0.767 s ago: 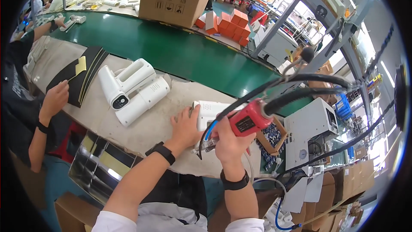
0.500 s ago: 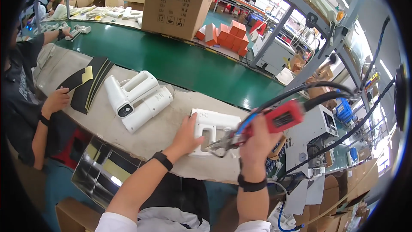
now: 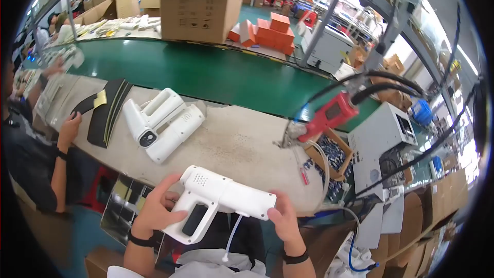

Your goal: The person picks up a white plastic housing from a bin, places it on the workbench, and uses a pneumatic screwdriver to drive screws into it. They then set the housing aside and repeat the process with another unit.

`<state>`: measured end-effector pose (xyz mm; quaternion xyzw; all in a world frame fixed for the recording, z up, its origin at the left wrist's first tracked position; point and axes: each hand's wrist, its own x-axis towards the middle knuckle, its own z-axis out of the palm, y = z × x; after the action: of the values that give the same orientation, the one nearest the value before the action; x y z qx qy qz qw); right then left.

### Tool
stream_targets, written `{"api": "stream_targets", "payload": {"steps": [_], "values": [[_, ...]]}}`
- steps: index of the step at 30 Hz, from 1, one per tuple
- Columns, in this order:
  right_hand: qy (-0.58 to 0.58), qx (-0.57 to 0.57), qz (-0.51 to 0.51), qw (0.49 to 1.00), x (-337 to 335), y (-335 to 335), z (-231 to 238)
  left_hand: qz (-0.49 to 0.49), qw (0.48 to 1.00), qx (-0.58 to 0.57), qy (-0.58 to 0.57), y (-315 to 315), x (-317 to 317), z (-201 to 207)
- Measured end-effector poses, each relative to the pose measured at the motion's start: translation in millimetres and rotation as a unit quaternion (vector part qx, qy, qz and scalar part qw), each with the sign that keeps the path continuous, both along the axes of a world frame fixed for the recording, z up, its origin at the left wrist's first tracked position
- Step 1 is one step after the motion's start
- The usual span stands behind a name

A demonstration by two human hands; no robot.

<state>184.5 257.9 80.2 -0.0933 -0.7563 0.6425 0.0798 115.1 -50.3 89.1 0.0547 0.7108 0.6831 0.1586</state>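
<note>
My left hand (image 3: 152,210) is closed round the handle end of a white gun-shaped plastic appliance (image 3: 234,195). It has a looped handle with a dark inset, a patch of small vent holes and a thin white cord hanging from its underside. At its other end my right hand (image 3: 284,222) grips the tip. The appliance is lifted off the bench near my body. Beyond my right hand, a red power screwdriver (image 3: 332,116) hangs from black hoses, touched by neither hand. To the left, two similar white appliances (image 3: 162,123) lie side by side on the bench.
A co-worker's hand (image 3: 69,128) holds a dark strip by dark curved pieces (image 3: 105,118). A green conveyor (image 3: 206,69) runs behind the bench (image 3: 239,146). A cardboard tray (image 3: 342,146) holds small dark parts at right. A large carton (image 3: 198,5) and orange boxes (image 3: 272,33) stand beyond.
My right hand has let go of the screwdriver, which now hangs free, and has taken the appliance's tip. The appliance has come up off the bench toward me and turned.
</note>
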Motion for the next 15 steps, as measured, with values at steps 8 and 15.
{"api": "stream_targets", "payload": {"steps": [8, 15], "values": [[-0.048, -0.401, 0.062, 0.913, 68.0, 49.8, -17.3, -0.157, 0.979, -0.035, 0.125, 42.3, -12.1, 14.8], [-0.04, -0.342, -0.171, 0.923, 265.4, 122.0, -11.5, 0.026, 0.797, -0.46, 0.391, -65.2, -203.0, -29.8]]}}
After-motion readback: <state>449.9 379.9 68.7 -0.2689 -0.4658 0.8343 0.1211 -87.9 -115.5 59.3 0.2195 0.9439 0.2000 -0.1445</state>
